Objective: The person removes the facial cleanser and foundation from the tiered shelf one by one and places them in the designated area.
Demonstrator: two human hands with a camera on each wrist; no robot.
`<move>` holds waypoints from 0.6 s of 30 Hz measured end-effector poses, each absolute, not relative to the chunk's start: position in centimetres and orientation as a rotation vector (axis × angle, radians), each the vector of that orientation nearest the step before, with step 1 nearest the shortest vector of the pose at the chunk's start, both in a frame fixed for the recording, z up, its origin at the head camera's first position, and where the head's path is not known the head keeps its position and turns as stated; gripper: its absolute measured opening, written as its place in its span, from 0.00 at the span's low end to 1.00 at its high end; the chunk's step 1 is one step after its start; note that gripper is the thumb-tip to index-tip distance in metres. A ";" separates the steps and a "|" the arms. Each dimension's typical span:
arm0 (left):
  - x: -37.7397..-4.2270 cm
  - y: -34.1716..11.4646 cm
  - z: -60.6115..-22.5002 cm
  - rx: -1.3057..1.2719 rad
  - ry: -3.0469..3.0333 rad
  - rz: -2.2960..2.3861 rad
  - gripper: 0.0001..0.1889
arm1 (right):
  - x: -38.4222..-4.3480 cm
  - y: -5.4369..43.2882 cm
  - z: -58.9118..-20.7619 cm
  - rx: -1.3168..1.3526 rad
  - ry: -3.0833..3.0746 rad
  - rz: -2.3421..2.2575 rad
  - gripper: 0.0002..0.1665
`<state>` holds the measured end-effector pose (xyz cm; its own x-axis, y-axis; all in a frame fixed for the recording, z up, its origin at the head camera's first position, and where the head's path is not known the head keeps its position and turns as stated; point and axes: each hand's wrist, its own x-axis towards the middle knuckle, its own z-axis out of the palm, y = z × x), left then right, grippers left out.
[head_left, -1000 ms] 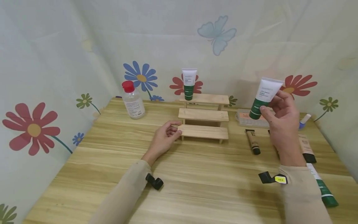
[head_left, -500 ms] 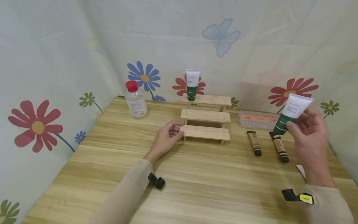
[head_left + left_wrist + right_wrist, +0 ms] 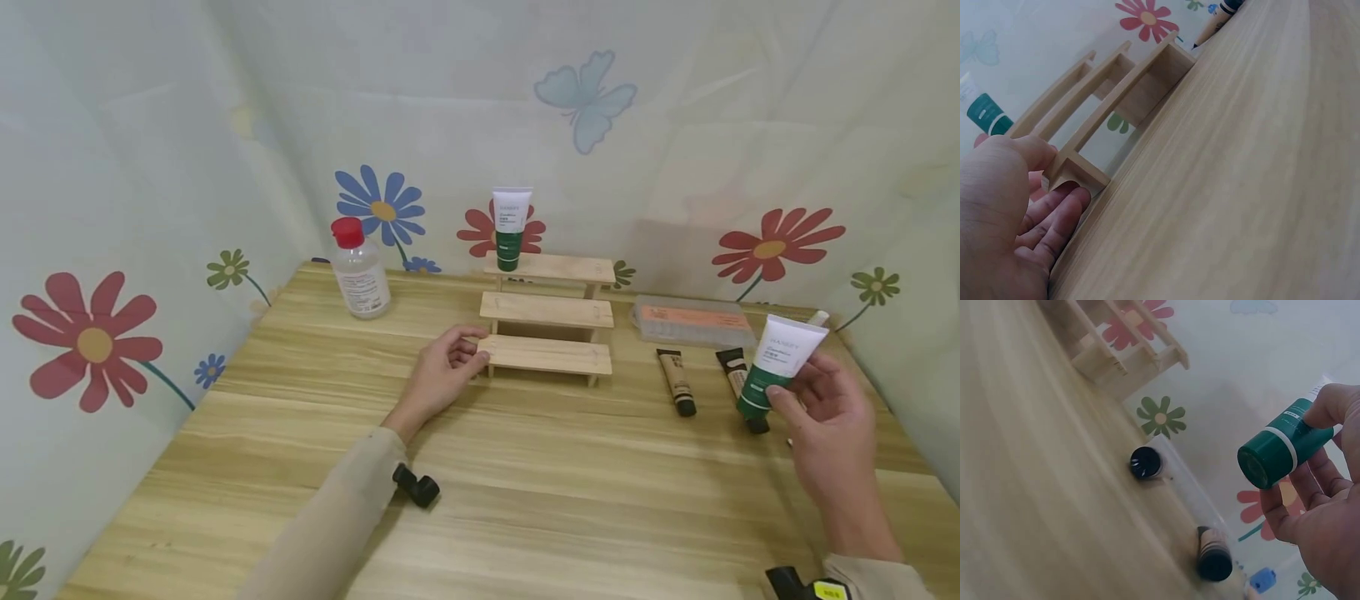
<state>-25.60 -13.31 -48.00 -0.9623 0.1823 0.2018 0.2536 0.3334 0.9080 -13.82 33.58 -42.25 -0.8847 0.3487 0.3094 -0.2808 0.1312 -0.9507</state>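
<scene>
My left hand (image 3: pixel 441 368) pinches the left end of the lowest step of a three-step wooden display rack (image 3: pixel 547 357). In the left wrist view the thumb lies over that end, with fingertips (image 3: pixel 1079 199) beneath it. A white and green squeeze tube (image 3: pixel 512 221) stands cap down on the rack's top step. Over the right side of the table, my right hand (image 3: pixel 834 429) holds a matching squeeze tube (image 3: pixel 782 362) between thumb and fingers. The right wrist view shows its green cap (image 3: pixel 1265 464) pointing away from the palm.
Two beige tubes with black caps, one nearer the rack (image 3: pixel 677 383) and one partly hidden (image 3: pixel 731 367), lie right of it. Behind them is a clear plastic case (image 3: pixel 693 329). A red-capped bottle (image 3: pixel 362 279) stands back left. A flowered curtain (image 3: pixel 420 100) hangs behind the table.
My right hand has carried the squeeze tube rightward and lower, toward the near side, passing over the beige tubes. My left hand stays at the rack.
</scene>
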 end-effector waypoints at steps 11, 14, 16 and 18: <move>-25.5 -13.4 -47.7 -0.419 -2.504 -1.738 0.18 | -10.3 33.7 -44.8 -0.137 -2.009 1.831 0.32; -25.5 -13.4 -47.7 -0.415 -2.507 -1.740 0.17 | -9.4 33.7 -45.2 -0.194 -2.065 1.778 0.32; -25.4 -13.4 -47.7 -0.416 -2.510 -1.740 0.17 | -8.7 33.8 -45.5 -0.269 -2.157 1.690 0.32; -25.4 -13.4 -47.7 -0.418 -2.512 -1.742 0.17 | -8.0 33.9 -45.7 -0.337 -2.240 1.605 0.33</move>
